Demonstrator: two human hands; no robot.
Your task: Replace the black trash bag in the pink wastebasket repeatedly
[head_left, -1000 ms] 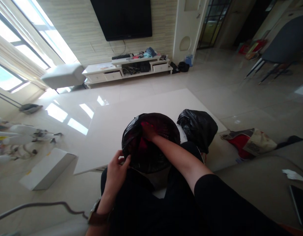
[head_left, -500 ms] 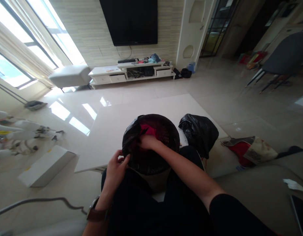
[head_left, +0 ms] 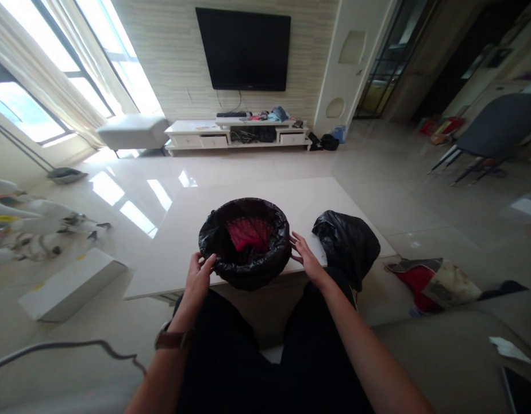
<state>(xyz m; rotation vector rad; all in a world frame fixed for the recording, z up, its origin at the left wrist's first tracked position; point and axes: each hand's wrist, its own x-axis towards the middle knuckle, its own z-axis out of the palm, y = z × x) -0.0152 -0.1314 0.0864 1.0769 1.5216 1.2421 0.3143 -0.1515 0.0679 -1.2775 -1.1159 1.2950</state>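
Note:
A round trash can (head_left: 250, 275) lined with a black plastic bag stands at the near edge of the white table, in front of my knees. The bag is folded over its rim, and a red, mesh-patterned area (head_left: 249, 233) shows inside. My left hand (head_left: 199, 277) grips the left front of the rim, thumb on top, with a watch on that wrist. Fingers spread, my right hand (head_left: 306, 256) is at the can's right side, its fingertips at or just beside the bag. To its right sits a bunched black plastic bag (head_left: 348, 244) on the table.
The white table (head_left: 170, 247) spans the middle. Left of it lies a long white box (head_left: 71, 284); white robot-like arms (head_left: 37, 221) are beyond. A red and beige bag (head_left: 438, 282) lies at right by the grey sofa (head_left: 429, 345). A TV stand (head_left: 196, 137) lines the wall.
My right hand has come out of the trash can to its right side. The can has shifted slightly left and away from me, and its bag now lies more open inside.

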